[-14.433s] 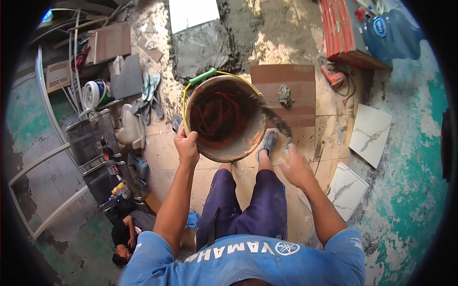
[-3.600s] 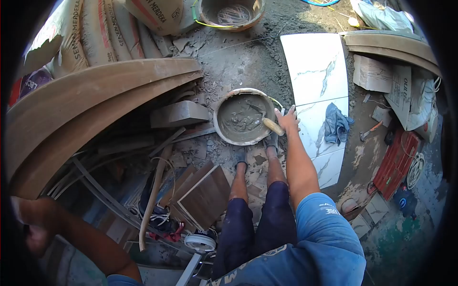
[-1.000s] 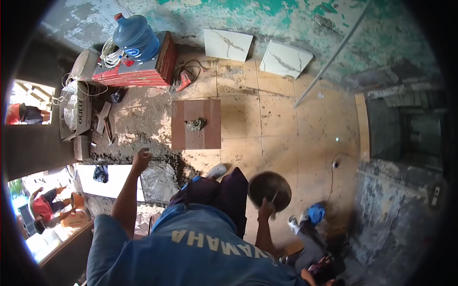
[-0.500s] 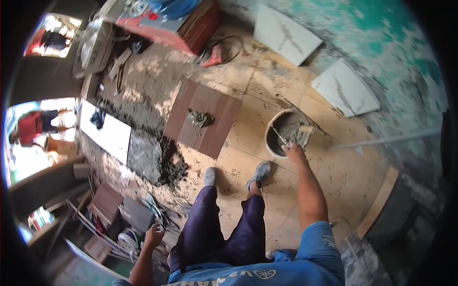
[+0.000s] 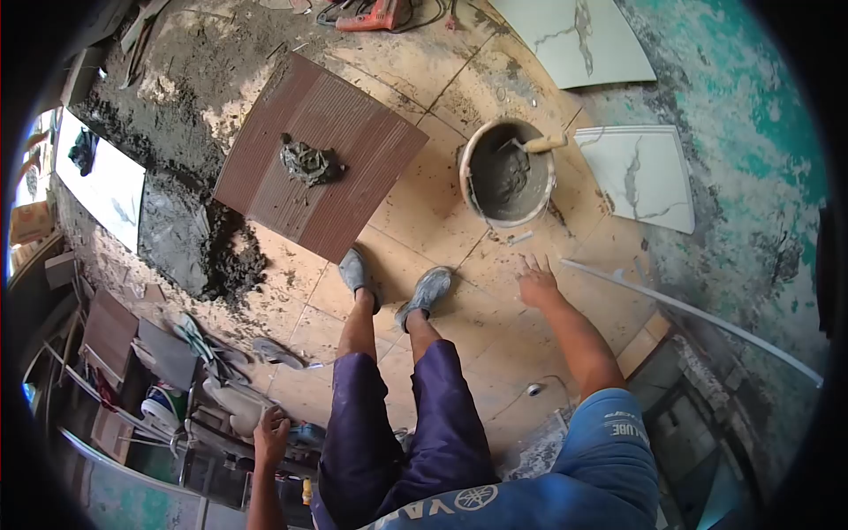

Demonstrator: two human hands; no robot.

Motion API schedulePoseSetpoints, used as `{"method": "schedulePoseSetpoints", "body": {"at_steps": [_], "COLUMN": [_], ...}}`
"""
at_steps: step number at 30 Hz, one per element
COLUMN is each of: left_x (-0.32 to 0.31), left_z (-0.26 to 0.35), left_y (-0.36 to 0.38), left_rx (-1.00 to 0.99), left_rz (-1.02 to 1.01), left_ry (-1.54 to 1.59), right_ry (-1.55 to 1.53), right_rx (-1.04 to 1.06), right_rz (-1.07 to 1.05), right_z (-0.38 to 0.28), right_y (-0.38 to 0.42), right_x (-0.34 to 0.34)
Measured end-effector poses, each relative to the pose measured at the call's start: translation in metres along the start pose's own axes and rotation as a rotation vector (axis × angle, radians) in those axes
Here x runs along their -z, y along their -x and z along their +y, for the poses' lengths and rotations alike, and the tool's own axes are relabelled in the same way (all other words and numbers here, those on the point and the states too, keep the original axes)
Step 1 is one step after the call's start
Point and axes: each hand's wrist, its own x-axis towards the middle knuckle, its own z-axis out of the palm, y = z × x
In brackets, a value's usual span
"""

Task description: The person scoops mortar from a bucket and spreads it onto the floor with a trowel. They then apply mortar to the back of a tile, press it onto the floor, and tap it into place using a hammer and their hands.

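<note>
My right hand point(image 5: 536, 283) is open over the tiled floor, fingers spread and nothing in them. It is just below and apart from a round bucket point(image 5: 472, 196) holding wet grey mortar point(image 5: 503, 181). A trowel point(image 5: 545, 143) rests in the bucket, its wooden handle over the rim and its blade partly sunk in the mortar. My left hand point(image 5: 271, 435) hangs low at my left side with loosely bent fingers, and nothing shows in it. Ahead of my feet lies a brown ribbed tile point(image 5: 362, 150) with a lump of mortar point(image 5: 309, 163) on it.
Two white marbled tiles point(image 5: 634, 177) lean at the wall on the right. A long pale strip point(image 5: 698, 309) crosses the floor there. Spread mortar point(image 5: 177, 221) and a white tile point(image 5: 106, 185) lie left. A red power tool point(image 5: 375, 16) and cord are at the top; clutter point(image 5: 168, 371) stands lower left.
My right hand has left the bucket's near rim, where it held a thin stick-like piece, and is now open. My view has shifted; the trowel remains in the bucket.
</note>
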Motion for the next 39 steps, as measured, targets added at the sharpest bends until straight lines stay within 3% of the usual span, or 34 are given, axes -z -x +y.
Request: {"method": "schedulePoseSetpoints", "body": {"at_steps": [2,4,6,8,9,11,12,13,15,19,21,23,25,26,28,30,31,33,34,36,38,39], "left_x": [0.003,0.009,0.012,0.010,0.006,-0.006,-0.016,-0.024,-0.046,-0.091,-0.098,-0.104,-0.112,-0.115,-0.124,-0.128,-0.126,-0.126,-0.127,-0.130,-0.131,-0.129], "left_z": [0.003,0.020,0.033,0.035,0.035,0.040,0.045,0.049,0.063,0.080,0.099,0.097,0.101,0.105,0.099,0.096,0.101,0.106,0.106,0.111,0.131,0.145], "left_y": [-0.009,-0.018,-0.028,-0.038,-0.042,-0.048,-0.049,-0.045,-0.038,-0.020,-0.007,-0.003,-0.013,-0.024,-0.058,-0.106,-0.133,-0.197,-0.230,-0.290,-0.333,-0.349], "left_rx": [-0.017,-0.004,0.016,0.016,0.003,0.036,0.067,0.104,0.161,0.184,0.209,0.201,0.166,0.136,0.104,0.032,0.006,-0.026,-0.045,-0.031,-0.007,0.021], "left_rz": [0.009,-0.001,0.005,0.026,0.053,0.059,0.094,0.122,0.085,0.033,-0.002,-0.025,0.001,0.006,0.066,0.155,0.183,0.290,0.352,0.428,0.449,0.478], "left_ry": [0.045,0.036,0.079,0.153,0.223,0.279,0.302,0.319,0.331,0.281,0.302,0.328,0.326,0.274,0.242,0.243,0.278,0.292,0.351,0.531,0.673,0.808], "right_ry": [-0.183,-0.234,-0.153,0.106,0.111,0.142,0.270,0.280,0.579,0.495,0.115,0.038,0.025,-0.114,-0.333,-0.565,-0.559,-0.606,-0.544,-0.460,-0.372,-0.312], "right_rx": [-0.152,-0.304,-0.440,-0.399,-0.379,-0.325,-0.313,-0.289,-0.158,-0.093,-0.207,-0.295,-0.311,-0.386,-0.466,-0.389,-0.360,-0.107,0.025,-0.062,0.077,0.096], "right_rz": [0.043,0.308,0.478,0.650,0.646,0.275,0.207,0.195,0.190,0.158,0.284,0.149,0.052,-0.035,-0.017,-0.068,-0.065,0.069,0.253,0.113,0.309,0.297], "right_z": [0.007,0.047,0.091,0.124,0.138,0.152,0.145,0.148,0.160,0.158,0.154,0.151,0.170,0.164,0.137,0.127,0.112,0.076,0.064,-0.007,-0.052,-0.072], "right_y": [0.002,-0.022,-0.059,-0.089,-0.116,-0.163,-0.176,-0.196,-0.225,-0.189,-0.144,-0.088,-0.059,-0.049,-0.034,-0.036,-0.037,-0.037,-0.051,-0.076,-0.117,-0.141], "right_x": [0.020,0.050,0.095,0.138,0.141,0.153,0.157,0.139,0.088,0.103,0.113,0.141,0.109,0.124,0.149,0.149,0.160,0.187,0.168,0.244,0.267,0.280]}}
